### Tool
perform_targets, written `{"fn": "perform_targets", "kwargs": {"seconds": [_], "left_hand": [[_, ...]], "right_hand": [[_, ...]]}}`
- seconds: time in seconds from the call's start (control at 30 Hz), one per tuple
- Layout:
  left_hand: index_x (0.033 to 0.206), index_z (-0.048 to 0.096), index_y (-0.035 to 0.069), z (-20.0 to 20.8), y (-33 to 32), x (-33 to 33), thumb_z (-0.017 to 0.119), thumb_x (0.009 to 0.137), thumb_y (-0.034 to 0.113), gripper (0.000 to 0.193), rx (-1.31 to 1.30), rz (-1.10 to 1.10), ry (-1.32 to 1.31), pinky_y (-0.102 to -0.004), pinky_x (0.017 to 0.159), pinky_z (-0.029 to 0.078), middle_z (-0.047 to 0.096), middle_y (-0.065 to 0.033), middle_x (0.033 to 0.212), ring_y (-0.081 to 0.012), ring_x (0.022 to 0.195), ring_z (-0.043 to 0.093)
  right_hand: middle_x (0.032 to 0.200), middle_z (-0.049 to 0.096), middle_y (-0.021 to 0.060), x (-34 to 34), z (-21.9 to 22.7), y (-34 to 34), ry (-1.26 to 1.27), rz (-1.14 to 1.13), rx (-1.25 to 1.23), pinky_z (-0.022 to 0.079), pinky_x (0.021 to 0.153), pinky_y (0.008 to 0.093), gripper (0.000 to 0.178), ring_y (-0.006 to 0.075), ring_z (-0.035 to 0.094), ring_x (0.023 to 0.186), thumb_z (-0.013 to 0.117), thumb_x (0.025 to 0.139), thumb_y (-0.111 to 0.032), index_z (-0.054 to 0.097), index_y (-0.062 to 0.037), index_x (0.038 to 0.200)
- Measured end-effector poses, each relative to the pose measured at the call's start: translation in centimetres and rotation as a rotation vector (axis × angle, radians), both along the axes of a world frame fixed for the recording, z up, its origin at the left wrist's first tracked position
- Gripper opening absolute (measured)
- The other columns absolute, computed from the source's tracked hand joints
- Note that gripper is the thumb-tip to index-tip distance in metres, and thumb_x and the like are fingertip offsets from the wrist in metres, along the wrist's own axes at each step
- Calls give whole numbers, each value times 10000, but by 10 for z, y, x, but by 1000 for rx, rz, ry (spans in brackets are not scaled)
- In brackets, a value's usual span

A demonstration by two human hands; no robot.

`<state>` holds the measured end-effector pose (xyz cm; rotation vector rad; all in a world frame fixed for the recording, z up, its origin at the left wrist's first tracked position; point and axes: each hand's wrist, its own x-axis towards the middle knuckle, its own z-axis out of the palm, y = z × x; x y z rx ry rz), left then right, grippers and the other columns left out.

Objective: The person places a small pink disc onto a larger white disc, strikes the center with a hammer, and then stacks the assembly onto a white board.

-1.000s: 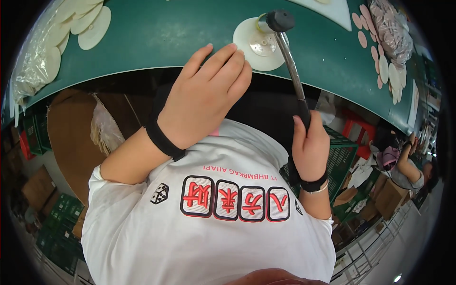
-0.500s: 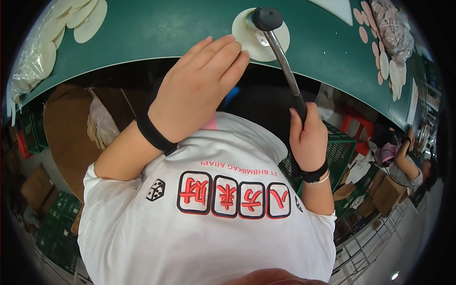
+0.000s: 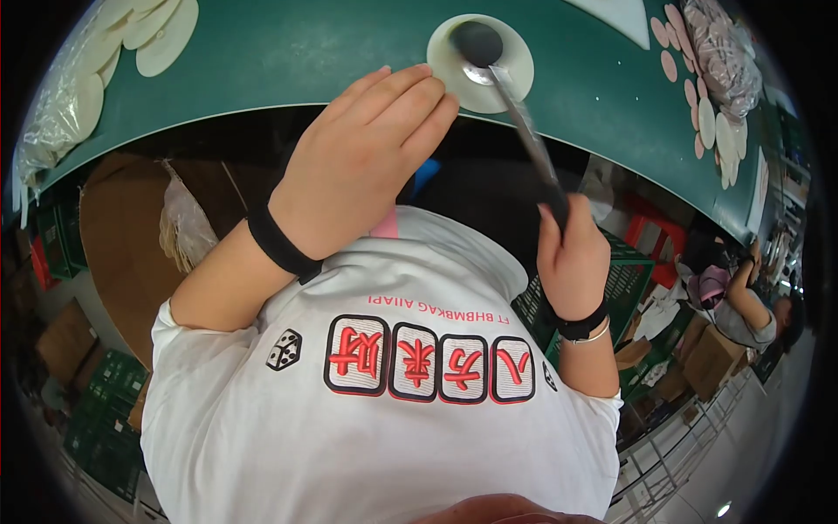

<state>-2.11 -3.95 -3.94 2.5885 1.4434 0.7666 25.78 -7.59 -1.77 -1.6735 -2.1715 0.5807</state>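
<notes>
My right hand (image 3: pixel 576 253) is closed round the black grip of a rubber mallet (image 3: pixel 482 44) with a metal shaft. The mallet's black head, slightly blurred, hangs over the middle of a round off-white disc (image 3: pixel 517 80). Below the head, a shiny piece (image 3: pixel 476 75) shows at the disc's centre, partly hidden. The disc lies on the green table (image 3: pixel 305 61) close to its near edge. My left hand (image 3: pixel 367 144) is stretched out with its back up and its fingers side by side, their tips near the disc's left side. Its thumb is hidden.
More off-white discs (image 3: pixel 166 44) lie at the far left beside a clear plastic bag (image 3: pixel 57 113). Pink and white ovals (image 3: pixel 707 122) and a wrapped bundle (image 3: pixel 720 52) lie at the right. A green crate (image 3: pixel 628 271) stands below the table; another person (image 3: pixel 742 306) sits at far right.
The mallet's head has shifted toward me and slightly left, over the disc's middle. My right hand has moved a little right and toward me. My left hand has hardly moved.
</notes>
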Motion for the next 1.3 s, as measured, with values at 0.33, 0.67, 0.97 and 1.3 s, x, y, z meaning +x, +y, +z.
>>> {"fn": "perform_targets", "kwargs": {"seconds": [0.33, 0.67, 0.97, 1.3], "left_hand": [[1167, 661, 59, 10, 10, -4, 644, 794, -16, 381, -59, -22, 50, -488, 1116, 423, 558, -128, 1423, -319, 1343, 521], [1152, 651, 75, 9, 15, -6, 657, 803, -26, 363, -111, -55, 90, -482, 1147, 387, 537, -108, 1468, -300, 1380, 495], [1198, 661, 102, 11, 14, -7, 645, 786, -34, 433, -105, -56, 110, -476, 1146, 388, 545, -102, 1459, -286, 1369, 503], [1242, 670, 139, 10, 9, -4, 642, 772, -25, 499, -76, -22, 108, -479, 1143, 388, 564, -102, 1422, -290, 1302, 536]], "right_hand": [[658, 540, 103, 8, 8, -8, 52, -154, 13, 405, 510, 344, 120, 236, 511, 541, 623, 995, -115, 566, -11, 1014], [657, 593, 149, 8, 2, -8, -160, -95, -3, 463, 493, 394, 160, 340, 619, 550, 656, 978, -133, 574, -5, 1026], [656, 599, 176, 7, 7, -22, -78, -117, 1, 462, 490, 414, 173, 377, 616, 561, 668, 963, -131, 570, -7, 1035], [743, 636, 191, 1, 8, -33, 34, -180, -53, 478, 566, 389, 127, 364, 644, 635, 617, 983, -76, 578, 7, 1071]]}}
